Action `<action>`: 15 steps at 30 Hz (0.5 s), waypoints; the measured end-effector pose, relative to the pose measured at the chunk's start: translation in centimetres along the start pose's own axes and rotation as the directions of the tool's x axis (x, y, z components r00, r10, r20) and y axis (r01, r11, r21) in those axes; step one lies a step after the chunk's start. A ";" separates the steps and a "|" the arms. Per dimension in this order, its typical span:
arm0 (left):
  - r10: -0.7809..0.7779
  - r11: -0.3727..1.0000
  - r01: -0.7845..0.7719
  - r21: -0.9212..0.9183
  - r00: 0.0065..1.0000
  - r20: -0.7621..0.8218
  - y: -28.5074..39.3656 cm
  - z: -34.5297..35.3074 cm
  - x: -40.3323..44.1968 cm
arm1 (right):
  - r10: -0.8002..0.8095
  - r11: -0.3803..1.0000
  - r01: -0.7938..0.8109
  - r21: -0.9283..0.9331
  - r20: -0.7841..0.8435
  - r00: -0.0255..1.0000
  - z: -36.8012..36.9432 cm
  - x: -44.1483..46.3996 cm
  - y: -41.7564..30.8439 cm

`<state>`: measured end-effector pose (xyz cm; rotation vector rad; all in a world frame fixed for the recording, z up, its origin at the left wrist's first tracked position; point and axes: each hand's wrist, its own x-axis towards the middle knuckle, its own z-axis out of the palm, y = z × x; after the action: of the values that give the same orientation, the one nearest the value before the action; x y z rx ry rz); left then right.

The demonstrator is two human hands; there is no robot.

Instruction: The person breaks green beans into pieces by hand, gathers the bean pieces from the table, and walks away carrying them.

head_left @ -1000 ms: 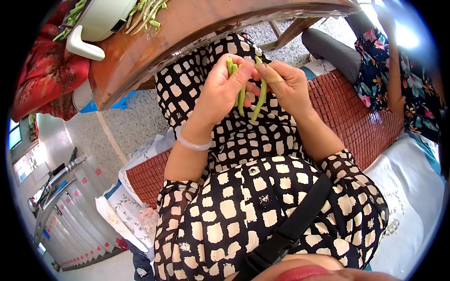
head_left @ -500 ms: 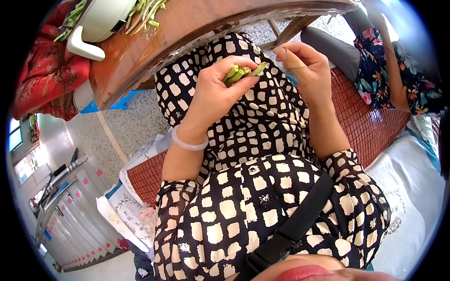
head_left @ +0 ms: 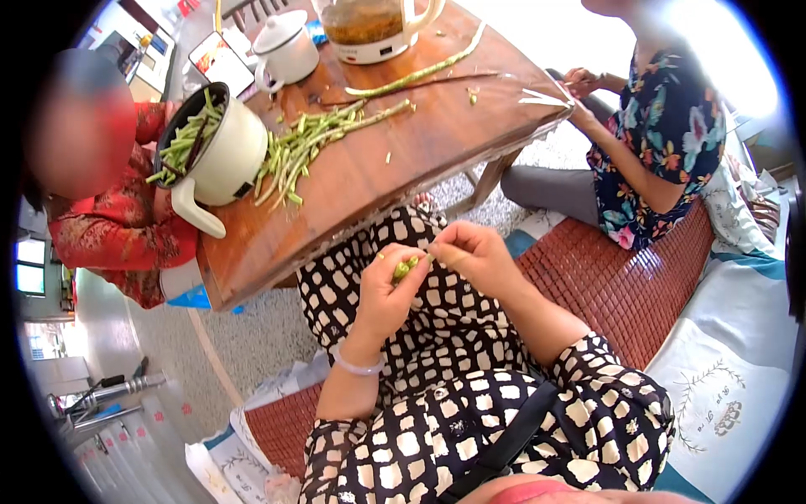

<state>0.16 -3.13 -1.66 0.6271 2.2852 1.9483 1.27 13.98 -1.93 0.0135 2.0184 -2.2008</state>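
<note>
Over my lap, my left hand (head_left: 388, 286) is closed around a few short green bean pieces (head_left: 406, 268), their cut ends showing between thumb and fingers. My right hand (head_left: 477, 257) is beside it, thumb and fingertips pinched together against the left fingertips. Whatever lies in that pinch is too small or hidden to make out. Cut green beans (head_left: 306, 147) lie heaped on the wooden table (head_left: 369, 176) beyond my hands. Next to them a cream pot (head_left: 231, 155) with a white handle holds more bean pieces (head_left: 191, 143).
A white lidded mug (head_left: 287, 55), a glass kettle (head_left: 361, 29) and long beans (head_left: 420, 74) are on the table. A person in red (head_left: 126, 244) sits at left behind the pot; another in a floral top (head_left: 663, 126) sits at right on the woven seat mat (head_left: 596, 269).
The view has tilted up, showing more of the table and both people. My right hand has come in to meet the left one; before, the two were apart with a bean sticking out.
</note>
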 end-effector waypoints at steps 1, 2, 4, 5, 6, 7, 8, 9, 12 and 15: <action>-0.022 1.000 0.023 -0.005 1.000 0.003 0.2 -0.1 0.1 | -0.060 0.995 0.058 -0.086 -0.020 0.998 0.1 -0.1 -0.2; -0.045 0.999 0.045 -0.025 0.999 0.010 0.5 -0.2 0.1 | -0.114 0.980 0.108 -0.168 -0.029 0.993 0.3 -0.2 -0.3; -0.097 0.994 0.098 -0.055 0.995 0.008 1.1 -0.5 -0.1 | -0.353 0.876 0.314 -0.366 -0.043 0.935 0.9 -0.5 -0.8; -0.024 1.000 0.023 -0.015 0.999 -0.028 1.0 -0.4 -0.1 | -0.369 0.880 0.325 -0.347 -0.066 0.927 1.3 -0.6 -0.9; 0.000 1.000 0.000 -0.009 0.999 -0.054 1.0 -0.3 -0.2 | -0.382 0.884 0.334 -0.328 -0.091 0.920 1.6 -0.7 -1.0; 0.012 0.999 -0.015 -0.031 0.995 -0.097 1.2 0.0 -0.2 | -0.384 0.894 0.338 -0.296 -0.113 0.917 1.9 -0.6 -0.8; 0.021 0.998 -0.028 -0.053 0.990 -0.136 1.4 0.3 -0.2 | -0.342 0.934 0.317 -0.167 -0.151 0.927 2.2 -0.5 -0.2; 0.064 0.996 -0.075 -0.053 0.980 -0.190 1.5 0.7 -0.1 | -0.295 0.955 0.294 -0.034 -0.183 0.938 2.8 -0.3 0.3; 0.170 0.982 -0.186 -0.021 0.934 -0.314 0.9 1.6 0.0 | -0.185 0.925 0.251 0.285 -0.241 0.953 4.5 -0.1 0.3; 0.238 0.970 -0.237 0.045 0.908 -0.346 0.7 1.5 -0.1 | -0.148 0.832 0.268 0.486 -0.270 0.951 5.6 0.0 0.4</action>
<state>0.89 -1.69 -1.30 0.6292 2.5133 2.3381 1.85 8.44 -1.79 0.1100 1.5018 -2.9450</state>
